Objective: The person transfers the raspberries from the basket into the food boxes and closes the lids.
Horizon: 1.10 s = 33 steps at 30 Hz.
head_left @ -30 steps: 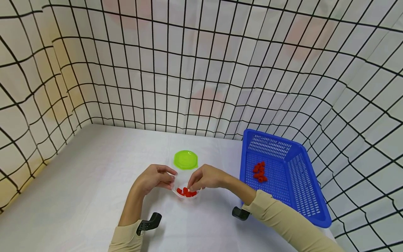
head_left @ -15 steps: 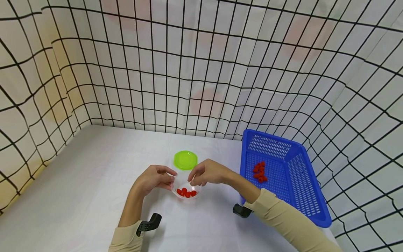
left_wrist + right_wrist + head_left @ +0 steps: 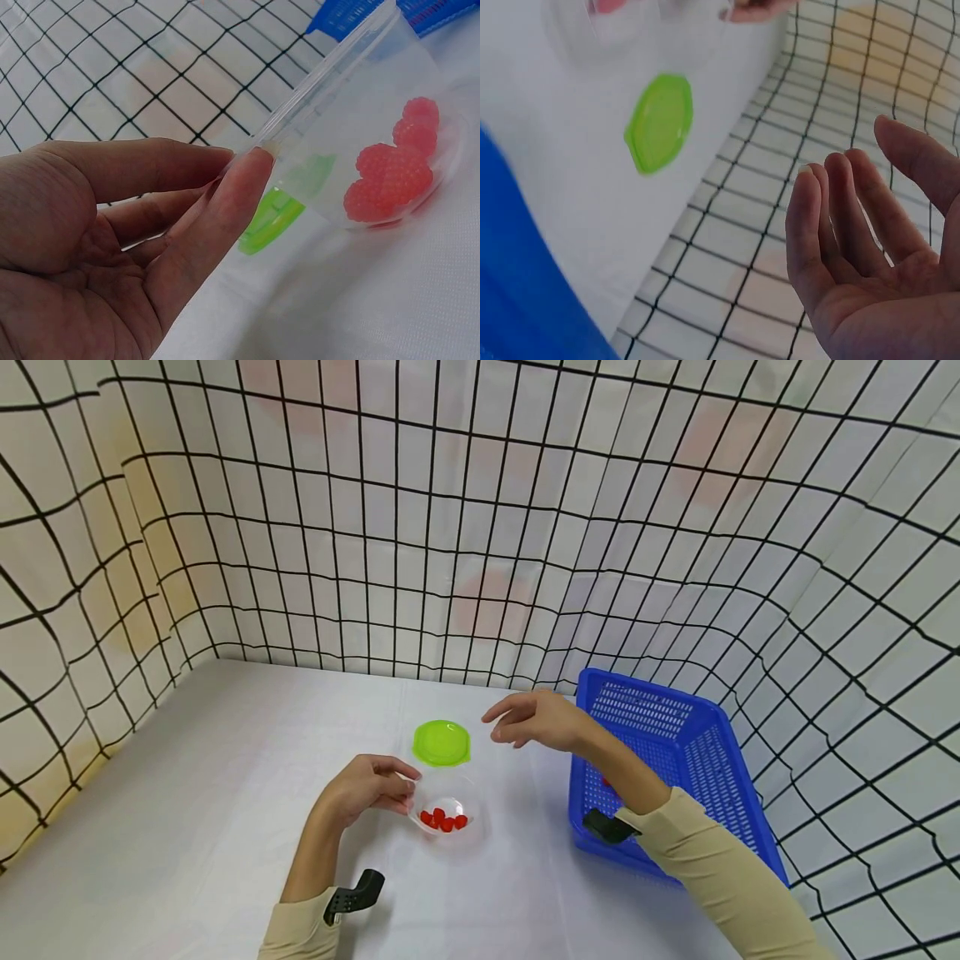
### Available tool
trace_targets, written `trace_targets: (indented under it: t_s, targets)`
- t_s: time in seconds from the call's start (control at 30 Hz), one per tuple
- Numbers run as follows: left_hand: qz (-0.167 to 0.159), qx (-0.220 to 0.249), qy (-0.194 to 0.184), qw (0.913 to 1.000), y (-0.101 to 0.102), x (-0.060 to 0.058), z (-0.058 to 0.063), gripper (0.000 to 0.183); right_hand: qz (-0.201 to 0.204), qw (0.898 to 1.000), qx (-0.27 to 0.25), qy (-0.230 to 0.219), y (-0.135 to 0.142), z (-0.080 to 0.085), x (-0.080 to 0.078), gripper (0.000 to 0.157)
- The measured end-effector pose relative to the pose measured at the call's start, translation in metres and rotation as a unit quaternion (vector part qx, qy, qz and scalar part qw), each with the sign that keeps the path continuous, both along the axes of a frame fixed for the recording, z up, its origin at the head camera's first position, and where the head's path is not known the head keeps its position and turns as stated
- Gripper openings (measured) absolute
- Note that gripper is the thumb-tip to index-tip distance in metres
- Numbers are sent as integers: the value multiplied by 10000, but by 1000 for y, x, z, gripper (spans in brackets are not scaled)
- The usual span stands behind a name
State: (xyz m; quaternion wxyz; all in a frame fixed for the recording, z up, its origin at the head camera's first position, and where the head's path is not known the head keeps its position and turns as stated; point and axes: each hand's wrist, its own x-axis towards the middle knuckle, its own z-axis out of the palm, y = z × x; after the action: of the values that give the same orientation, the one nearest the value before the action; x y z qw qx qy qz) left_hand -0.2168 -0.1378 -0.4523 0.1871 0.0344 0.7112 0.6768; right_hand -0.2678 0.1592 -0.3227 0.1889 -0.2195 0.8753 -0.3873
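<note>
Resting inside the clear bowl are red raspberries.

I'm looking into a booth-like workspace: pale walls behind black grid enclose a white-covered table on three sides; the wider room is hidden.

We've got two hands, two sleeves, one tub, one lid, one basket, and berries, at least four, plus at least one red piece!
</note>
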Motion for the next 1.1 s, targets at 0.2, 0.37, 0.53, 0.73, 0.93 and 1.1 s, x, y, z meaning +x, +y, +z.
trace_targets:
  t_s: [0.2, 0.37, 0.53, 0.73, 0.93, 1.1]
  targets:
    - [58, -56, -12, 10000, -1, 0, 0, 32, -585, 9976, -150, 340, 33, 12, -11, 30]
    - [42, -67, -5, 10000, -1, 1, 1, 31, -987, 9941, -128, 426, 60, 11, -19, 35]
    - [49, -61, -17, 10000, 0, 1, 1, 31, -1252, 9909, -154, 475, 88, 4, -27, 38]
    - [58, -68, -19, 10000, 0, 1, 1, 32, -1601, 9853, -99, 584, 121, -8, -33, 42]
    - [51, -75, -27, 10000, 0, 0, 1, 33, -1924, 9805, -82, 388, 147, -23, -38, 45]
    - [44, -73, -21, 10000, 0, 0, 1, 33, -2102, 9773, 64, 243, 165, -38, -39, 48]
